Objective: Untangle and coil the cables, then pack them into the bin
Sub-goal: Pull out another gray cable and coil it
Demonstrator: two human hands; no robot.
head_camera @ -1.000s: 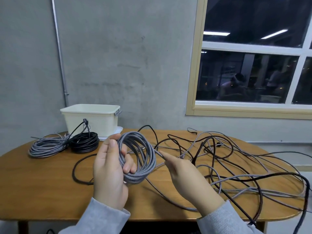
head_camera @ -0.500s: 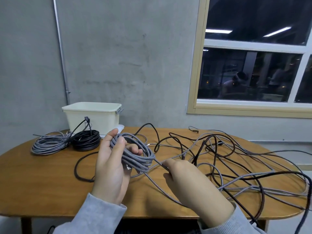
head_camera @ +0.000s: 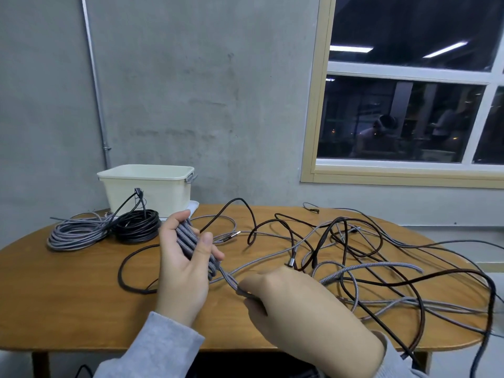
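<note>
Bare concrete wall and a dark window back a rounded wooden table [head_camera: 68, 290], and at its near edge the work sits in the hands. Thumb and fingers of the left hand [head_camera: 182, 271] curl round a flattened grey braided coil [head_camera: 191, 242], clamping its turns against the palm. Just right of the coil, the right hand [head_camera: 294, 304] pinches the same cable's free run where it leaves the bundle; its fingertips are turned under and mostly hidden. Braided sheathing like this looks light, limp and fairly grippy, so the turns should hold shape only while squeezed; the best hold is probably across all the turns at once, feeding slack with the other hand. Right of the coil sprawls the loose tangle [head_camera: 354, 257] of grey and dark brown cables, some trailing off the table's edge, and the free run leads straight into it, so crossings there may snag each pull. Left of and behind the coil lie a finished grey coil [head_camera: 76, 234] and a black coil [head_camera: 136, 227], touching, and behind those stands the cream bin [head_camera: 152, 192], open-topped.
</note>
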